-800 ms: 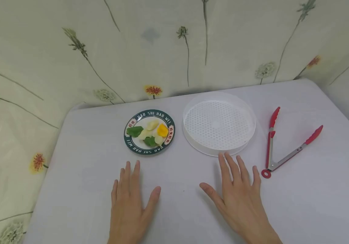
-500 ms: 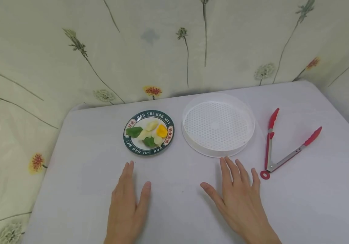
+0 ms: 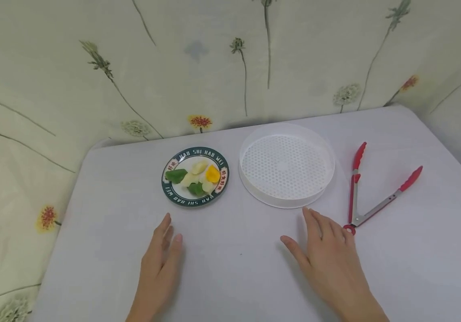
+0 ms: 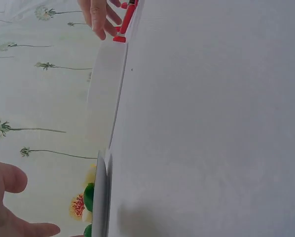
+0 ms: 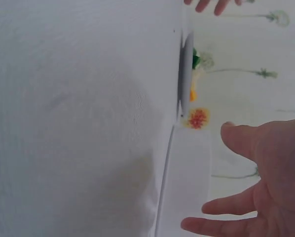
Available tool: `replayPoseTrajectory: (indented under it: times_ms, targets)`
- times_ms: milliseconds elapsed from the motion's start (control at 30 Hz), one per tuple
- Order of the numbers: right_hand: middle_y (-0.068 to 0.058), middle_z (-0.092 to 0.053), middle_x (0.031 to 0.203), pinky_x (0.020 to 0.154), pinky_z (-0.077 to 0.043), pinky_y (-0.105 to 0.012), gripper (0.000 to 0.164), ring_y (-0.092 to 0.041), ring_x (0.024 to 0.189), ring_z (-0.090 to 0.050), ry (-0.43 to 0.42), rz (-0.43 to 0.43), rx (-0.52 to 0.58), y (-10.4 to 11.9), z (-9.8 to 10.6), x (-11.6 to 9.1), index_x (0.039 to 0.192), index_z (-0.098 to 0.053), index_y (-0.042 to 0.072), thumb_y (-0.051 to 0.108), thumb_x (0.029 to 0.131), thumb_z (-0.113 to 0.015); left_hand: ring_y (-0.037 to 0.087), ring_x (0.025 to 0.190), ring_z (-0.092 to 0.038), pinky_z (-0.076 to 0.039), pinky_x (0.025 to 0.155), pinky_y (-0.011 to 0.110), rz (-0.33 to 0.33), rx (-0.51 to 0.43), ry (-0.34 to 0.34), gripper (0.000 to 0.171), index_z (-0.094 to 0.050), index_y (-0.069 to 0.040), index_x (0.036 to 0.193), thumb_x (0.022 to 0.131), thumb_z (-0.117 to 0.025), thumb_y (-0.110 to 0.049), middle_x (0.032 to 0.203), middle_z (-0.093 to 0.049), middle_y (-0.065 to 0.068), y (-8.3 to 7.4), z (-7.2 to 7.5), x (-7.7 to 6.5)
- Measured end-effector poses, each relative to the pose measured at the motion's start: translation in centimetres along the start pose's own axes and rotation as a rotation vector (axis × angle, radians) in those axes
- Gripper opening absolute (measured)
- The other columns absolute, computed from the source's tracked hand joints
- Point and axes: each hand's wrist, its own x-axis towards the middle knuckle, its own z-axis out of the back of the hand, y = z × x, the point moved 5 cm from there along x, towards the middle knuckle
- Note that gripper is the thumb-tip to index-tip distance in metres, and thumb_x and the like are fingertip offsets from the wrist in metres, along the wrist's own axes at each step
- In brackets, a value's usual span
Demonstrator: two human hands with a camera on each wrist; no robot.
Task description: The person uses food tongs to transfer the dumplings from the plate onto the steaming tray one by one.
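My left hand (image 3: pixel 157 264) hovers over the near left of the table, thumb apart from the fingers, holding nothing. Beyond its fingertips lies a green-rimmed plate (image 3: pixel 168 190) bearing several dumpling-like pieces: pale ones (image 3: pixel 199 167), green ones (image 3: pixel 176 175) and a yellow one (image 3: pixel 212 174). My right hand (image 3: pixel 333 264) is at the near right, also holding nothing, its fingertips close to the front of a round white steamer tray (image 3: pixel 287 202) with a perforated bottom. To the right lie red-and-silver tongs (image 3: pixel 375 209), spread wide, their ring end close beside the right hand's fingers.
A white cloth covers the table (image 3: pixel 230 286). Behind it hangs a pale curtain (image 3: pixel 303 58) with a flower print, reaching down the left side too. The table's right edge slopes away beyond the tongs.
My left hand has drawn back slightly left and turned thumb-up. The right hand has shifted a little right, its fingers coming closer together. Plate, tray and tongs stay in place.
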Motion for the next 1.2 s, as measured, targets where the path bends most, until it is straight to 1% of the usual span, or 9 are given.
replayPoseTrajectory:
  times_ms: [100, 233, 333, 500, 667, 833, 1000, 1100, 1200]
  targets:
    - [-0.024, -0.063, 0.145, 0.102, -0.047, -0.070, 0.079, -0.044, 0.135, -0.057, -0.027, 0.010, -0.003, -0.5, 0.2, -0.1, 0.153, -0.052, -0.003, 0.047, 0.097, -0.076, 0.033, 0.156, -0.049, -0.045, 0.127, 0.057, 0.018, -0.081, -0.014, 0.059, -0.030, -0.024, 0.170, 0.116, -0.044, -0.043, 0.175, -0.039, 0.004, 0.5, 0.4, 0.4]
    - [-0.025, -0.061, 0.146, 0.101, -0.046, -0.070, 0.080, -0.044, 0.136, -0.055, -0.024, -0.003, -0.003, -1.2, 0.5, 0.0, 0.153, -0.050, -0.004, 0.045, 0.096, -0.077, 0.027, 0.154, -0.054, -0.046, 0.129, 0.050, 0.124, -0.184, -0.011, 0.065, -0.026, -0.029, 0.171, 0.114, -0.047, -0.050, 0.175, -0.039, 0.001, 0.9, 0.7, 1.1]
    - [-0.026, -0.059, 0.148, 0.101, -0.045, -0.072, 0.082, -0.047, 0.137, -0.054, -0.008, -0.029, -0.002, -1.8, 0.8, 0.0, 0.155, -0.048, -0.005, 0.046, 0.097, -0.077, 0.024, 0.153, -0.054, -0.045, 0.129, 0.044, 0.195, -0.262, 0.023, 0.072, -0.021, -0.030, 0.172, 0.111, -0.049, -0.055, 0.177, -0.035, 0.000, 0.9, 0.7, 1.6]
    - [-0.032, -0.058, 0.145, 0.099, -0.045, -0.076, 0.085, -0.054, 0.131, -0.054, -0.032, -0.054, -0.006, -2.9, 1.4, 0.2, 0.155, -0.045, -0.007, 0.043, 0.096, -0.078, 0.020, 0.155, -0.050, -0.047, 0.123, 0.026, 0.202, -0.377, 0.090, 0.071, -0.018, -0.025, 0.173, 0.113, -0.048, -0.050, 0.178, -0.032, 0.000, 0.9, 0.6, 2.5]
    - [-0.038, -0.060, 0.138, 0.093, -0.046, -0.080, 0.088, -0.059, 0.126, -0.056, -0.055, -0.068, -0.019, -3.8, 1.8, 0.5, 0.155, -0.045, -0.009, 0.039, 0.092, -0.083, 0.019, 0.161, -0.043, -0.049, 0.114, 0.012, 0.214, -0.589, 0.143, 0.072, -0.012, -0.014, 0.174, 0.116, -0.043, -0.043, 0.179, -0.028, 0.003, 1.1, 0.5, 3.5]
    - [-0.040, -0.060, 0.137, 0.092, -0.045, -0.081, 0.090, -0.061, 0.124, -0.055, -0.045, -0.101, -0.042, -4.8, 2.2, 0.2, 0.157, -0.043, -0.010, 0.040, 0.093, -0.082, 0.018, 0.161, -0.041, -0.050, 0.119, 0.019, 0.286, -0.783, 0.183, 0.074, -0.007, -0.011, 0.174, 0.117, -0.044, -0.039, 0.179, -0.027, 0.003, 1.2, 0.4, 4.5]
    - [-0.040, -0.056, 0.140, 0.090, -0.043, -0.081, 0.088, -0.063, 0.123, -0.053, -0.069, -0.132, -0.051, -5.9, 2.8, -0.1, 0.155, -0.042, -0.011, 0.038, 0.093, -0.082, 0.017, 0.162, -0.040, -0.042, 0.131, 0.029, 0.355, -0.945, 0.238, 0.071, -0.008, -0.014, 0.174, 0.116, -0.044, -0.034, 0.179, -0.027, 0.001, 1.3, 0.3, 5.2]
    - [-0.040, -0.053, 0.143, 0.085, -0.044, -0.082, 0.087, -0.065, 0.118, -0.055, -0.122, -0.122, -0.059, -6.5, 3.2, 0.2, 0.153, -0.044, -0.011, 0.035, 0.090, -0.084, 0.018, 0.163, -0.038, -0.038, 0.134, 0.033, 0.370, -1.013, 0.266, 0.071, -0.008, -0.016, 0.174, 0.117, -0.044, -0.035, 0.180, -0.026, 0.002, 1.3, 0.2, 5.4]
    - [-0.043, -0.051, 0.145, 0.081, -0.044, -0.083, 0.086, -0.068, 0.115, -0.055, -0.147, -0.118, -0.079, -7.1, 3.5, 0.7, 0.150, -0.045, -0.012, 0.035, 0.089, -0.085, 0.019, 0.163, -0.037, -0.038, 0.135, 0.034, 0.363, -1.039, 0.284, 0.070, -0.009, -0.015, 0.174, 0.117, -0.041, -0.039, 0.181, -0.025, 0.002, 1.3, 0.2, 5.5]
